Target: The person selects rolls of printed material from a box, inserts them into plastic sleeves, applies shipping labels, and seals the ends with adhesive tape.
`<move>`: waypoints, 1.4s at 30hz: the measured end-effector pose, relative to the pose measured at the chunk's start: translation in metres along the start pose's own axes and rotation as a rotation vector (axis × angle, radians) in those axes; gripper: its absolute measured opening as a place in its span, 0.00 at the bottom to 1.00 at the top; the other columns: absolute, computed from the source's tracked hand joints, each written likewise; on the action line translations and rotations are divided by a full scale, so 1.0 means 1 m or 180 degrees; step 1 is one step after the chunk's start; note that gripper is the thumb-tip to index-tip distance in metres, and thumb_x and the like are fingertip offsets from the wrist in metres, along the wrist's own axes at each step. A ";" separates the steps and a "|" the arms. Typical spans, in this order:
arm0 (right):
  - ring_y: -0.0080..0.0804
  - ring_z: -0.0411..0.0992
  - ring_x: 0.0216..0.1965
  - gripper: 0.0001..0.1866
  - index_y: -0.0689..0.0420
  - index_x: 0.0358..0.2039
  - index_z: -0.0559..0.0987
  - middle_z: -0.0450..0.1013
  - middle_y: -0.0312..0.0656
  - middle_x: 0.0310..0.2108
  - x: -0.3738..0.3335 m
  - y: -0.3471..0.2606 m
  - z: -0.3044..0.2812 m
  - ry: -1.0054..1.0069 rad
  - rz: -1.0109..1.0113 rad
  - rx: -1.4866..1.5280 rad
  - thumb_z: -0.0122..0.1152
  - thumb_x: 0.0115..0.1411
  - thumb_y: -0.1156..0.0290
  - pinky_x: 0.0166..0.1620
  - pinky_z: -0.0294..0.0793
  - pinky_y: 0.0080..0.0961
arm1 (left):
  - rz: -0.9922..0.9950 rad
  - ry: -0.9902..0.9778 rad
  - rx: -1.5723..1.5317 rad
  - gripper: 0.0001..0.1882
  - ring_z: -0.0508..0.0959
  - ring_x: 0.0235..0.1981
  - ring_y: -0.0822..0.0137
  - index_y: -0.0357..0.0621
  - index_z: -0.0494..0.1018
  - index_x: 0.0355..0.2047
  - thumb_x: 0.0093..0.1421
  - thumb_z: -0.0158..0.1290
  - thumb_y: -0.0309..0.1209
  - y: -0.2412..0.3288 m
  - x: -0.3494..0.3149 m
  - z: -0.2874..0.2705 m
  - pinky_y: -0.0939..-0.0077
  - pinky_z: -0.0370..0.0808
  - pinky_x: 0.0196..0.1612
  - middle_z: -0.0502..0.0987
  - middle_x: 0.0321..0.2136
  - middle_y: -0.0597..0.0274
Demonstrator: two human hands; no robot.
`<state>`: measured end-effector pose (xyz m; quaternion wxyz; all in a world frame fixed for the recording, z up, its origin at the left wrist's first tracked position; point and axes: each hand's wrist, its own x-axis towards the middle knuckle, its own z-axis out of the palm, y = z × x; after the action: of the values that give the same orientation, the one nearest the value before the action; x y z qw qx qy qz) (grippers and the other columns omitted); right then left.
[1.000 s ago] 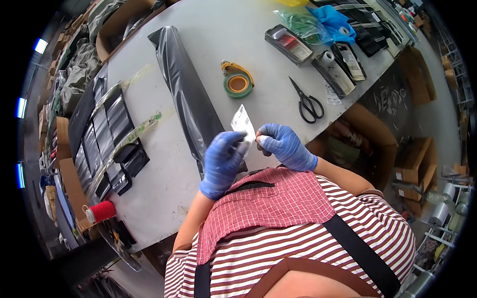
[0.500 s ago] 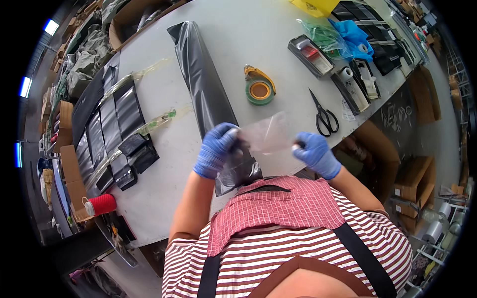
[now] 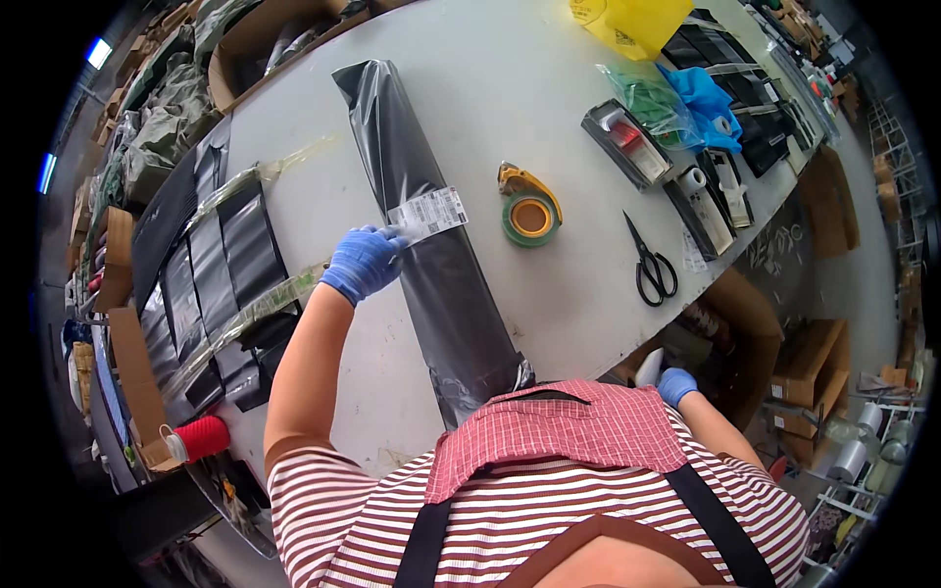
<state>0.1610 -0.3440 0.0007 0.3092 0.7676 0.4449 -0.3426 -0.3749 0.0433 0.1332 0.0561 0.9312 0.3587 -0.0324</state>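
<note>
Label (image 3: 428, 213) placement on the long black bag (image 3: 421, 235), lying lengthwise mid-table: my left hand (image 3: 363, 261) pinches the label's left edge, fingers together. I should smooth it flat from that edge. My right hand (image 3: 676, 384) hangs below the table (image 3: 490, 88) edge, grip unreadable. Tape dispenser (image 3: 530, 208) and scissors (image 3: 650, 263) sit well apart rightward, leaving room.

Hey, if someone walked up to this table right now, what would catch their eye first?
Probably the long black plastic-wrapped roll lying lengthwise down the middle of the pale grey table, where the blue-gloved left hand presses a white printed label onto it. Just right of the roll sit a green tape roll in an orange dispenser and black-handled scissors. The blue-gloved right hand is down below the table's near edge.
</note>
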 end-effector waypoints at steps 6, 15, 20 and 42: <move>0.45 0.78 0.37 0.17 0.59 0.32 0.84 0.79 0.50 0.37 0.004 -0.054 -0.044 -0.1222 -0.1376 -0.1053 0.62 0.50 0.58 0.42 0.76 0.37 | -0.0569 0.0225 -0.0119 0.25 0.53 0.67 0.55 0.55 0.70 0.56 0.60 0.50 0.48 0.047 0.056 0.031 0.39 0.56 0.62 0.60 0.63 0.60; 0.53 0.74 0.43 0.17 0.58 0.44 0.75 0.74 0.56 0.41 0.014 -0.215 -0.281 0.2267 -0.2603 0.0499 0.55 0.54 0.67 0.46 0.74 0.42 | -0.3073 -0.0284 -0.0680 0.43 0.38 0.70 0.41 0.72 0.56 0.65 0.50 0.62 0.49 0.106 0.099 -0.001 0.31 0.54 0.61 0.37 0.71 0.57; 0.53 0.70 0.51 0.27 0.62 0.50 0.70 0.70 0.59 0.49 0.064 -0.295 -0.312 0.1941 -0.1930 0.0979 0.62 0.53 0.60 0.53 0.71 0.41 | -0.2755 -0.0429 -0.0725 0.40 0.40 0.69 0.36 0.74 0.59 0.64 0.51 0.61 0.49 0.150 0.046 0.014 0.29 0.55 0.60 0.38 0.70 0.49; 0.53 0.73 0.43 0.35 0.60 0.53 0.70 0.72 0.53 0.42 -0.137 -0.188 -0.195 0.2271 -0.4472 0.1053 0.72 0.42 0.72 0.48 0.75 0.36 | -0.2218 0.0233 -0.7455 0.15 0.69 0.21 0.76 0.45 0.76 0.36 0.58 0.57 0.43 0.290 -0.079 -0.009 0.85 0.61 0.19 0.72 0.26 0.67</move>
<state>-0.0092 -0.1784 0.1905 -0.2570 0.4074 0.8392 -0.2526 -0.2381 -0.2215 0.1737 0.8389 0.1723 0.4028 0.3231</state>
